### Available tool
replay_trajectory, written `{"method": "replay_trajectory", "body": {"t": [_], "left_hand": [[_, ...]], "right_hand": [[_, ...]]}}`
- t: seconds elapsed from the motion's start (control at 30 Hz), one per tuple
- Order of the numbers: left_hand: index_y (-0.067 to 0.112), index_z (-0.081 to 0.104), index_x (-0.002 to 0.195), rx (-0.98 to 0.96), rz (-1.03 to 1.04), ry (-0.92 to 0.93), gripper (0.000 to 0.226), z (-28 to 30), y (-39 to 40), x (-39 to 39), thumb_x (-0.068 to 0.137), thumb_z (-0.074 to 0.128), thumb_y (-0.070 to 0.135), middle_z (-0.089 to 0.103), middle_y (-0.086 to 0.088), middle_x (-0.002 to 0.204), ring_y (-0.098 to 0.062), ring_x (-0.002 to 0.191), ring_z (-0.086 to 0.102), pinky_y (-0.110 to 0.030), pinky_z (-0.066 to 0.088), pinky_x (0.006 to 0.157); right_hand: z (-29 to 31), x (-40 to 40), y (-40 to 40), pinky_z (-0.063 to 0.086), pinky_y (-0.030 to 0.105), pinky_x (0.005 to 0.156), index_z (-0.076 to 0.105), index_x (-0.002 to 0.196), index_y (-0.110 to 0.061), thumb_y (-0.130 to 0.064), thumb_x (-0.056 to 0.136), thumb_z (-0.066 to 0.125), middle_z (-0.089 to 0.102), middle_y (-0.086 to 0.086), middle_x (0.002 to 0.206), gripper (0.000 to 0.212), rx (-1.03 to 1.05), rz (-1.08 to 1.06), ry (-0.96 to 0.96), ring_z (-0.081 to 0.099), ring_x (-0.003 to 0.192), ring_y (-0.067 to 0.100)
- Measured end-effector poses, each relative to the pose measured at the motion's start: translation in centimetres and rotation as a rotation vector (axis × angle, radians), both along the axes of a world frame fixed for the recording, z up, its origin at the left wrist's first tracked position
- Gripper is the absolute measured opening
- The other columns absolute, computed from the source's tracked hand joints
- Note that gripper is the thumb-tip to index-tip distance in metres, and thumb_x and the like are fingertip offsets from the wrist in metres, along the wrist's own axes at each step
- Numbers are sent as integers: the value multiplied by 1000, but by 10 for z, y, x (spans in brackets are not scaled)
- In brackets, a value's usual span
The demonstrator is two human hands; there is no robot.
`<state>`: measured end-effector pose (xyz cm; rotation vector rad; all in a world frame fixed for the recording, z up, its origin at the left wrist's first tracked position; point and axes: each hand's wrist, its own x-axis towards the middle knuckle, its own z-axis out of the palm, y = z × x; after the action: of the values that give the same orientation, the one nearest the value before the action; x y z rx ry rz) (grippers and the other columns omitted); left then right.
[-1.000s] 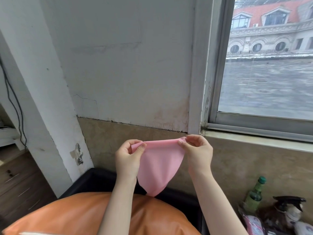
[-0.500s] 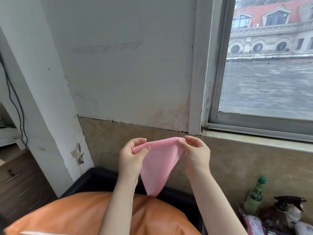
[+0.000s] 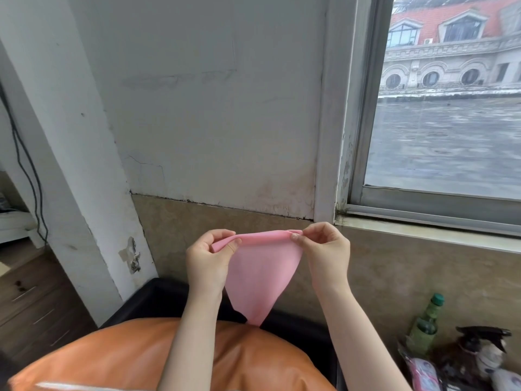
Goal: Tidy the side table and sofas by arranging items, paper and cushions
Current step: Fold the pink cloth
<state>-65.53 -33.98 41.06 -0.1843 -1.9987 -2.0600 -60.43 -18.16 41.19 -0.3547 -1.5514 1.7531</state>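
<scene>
Just in front of the tiled wall below the window sill, both hands are raised with open air around them: the left hand and right hand each keep a pinching grip on a top corner of the pink cloth, its point hanging just above the orange cushion, whose lower edge is cut off; the green bottle stands well apart

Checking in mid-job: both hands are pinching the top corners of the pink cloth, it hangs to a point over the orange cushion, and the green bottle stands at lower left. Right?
Not quite. The head view shows the green bottle at lower right, under the window, not lower left. The rest holds: the left hand and right hand pinch the top corners of the pink cloth, which hangs to a point over the orange cushion.
</scene>
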Motion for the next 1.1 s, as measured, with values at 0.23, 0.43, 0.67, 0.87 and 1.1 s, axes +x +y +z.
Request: {"method": "replay_trajectory", "body": {"t": [0.23, 0.43, 0.67, 0.87, 1.1], "left_hand": [[17, 66, 75, 135, -59, -61, 17, 2, -2, 1, 78, 71, 1, 64, 0, 73, -12, 69, 56, -21, 45, 63], [14, 68, 80, 250, -81, -88, 12, 2, -5, -2, 85, 64, 4, 66, -4, 77, -17, 75, 58, -27, 46, 69], [17, 68, 78, 237, -2, -2, 17, 10, -5, -1, 87, 62, 4, 66, 2, 76, -1, 65, 60, -13, 47, 63], [18, 67, 76, 229, 23, 51, 19, 15, -2, 3, 86, 63, 2, 65, 3, 75, 8, 60, 60, -5, 44, 60], [22, 68, 75, 152, 31, 104, 22, 15, 1, 4, 86, 65, 3, 65, 5, 75, 8, 62, 58, -6, 44, 64]], "right_hand": [[4, 4, -1, 45, 12, 59, 60, 65, -9, 11, 68, 74, 66, -9, 57, 25, 38, 53, 66, 59, 57, 1], [4, 3, 0, 49, 18, 67, 65, 69, -12, 9, 69, 74, 72, 2, 69, 22, 3, 67, 42, 65, 68, 12], [8, 3, -4, 47, 11, 64, 68, 75, -19, 9, 71, 73, 68, -14, 61, 29, 124, 64, 23, 60, 62, -2], [6, 1, -4, 44, 7, 61, 66, 72, -18, 1, 70, 76, 66, -13, 61, 22, 252, -21, -93, 58, 60, -5], [4, -2, 1, 37, 5, 57, 64, 74, -19, -9, 77, 73, 58, -12, 66, 14, 346, -54, -237, 51, 64, -1]]}}
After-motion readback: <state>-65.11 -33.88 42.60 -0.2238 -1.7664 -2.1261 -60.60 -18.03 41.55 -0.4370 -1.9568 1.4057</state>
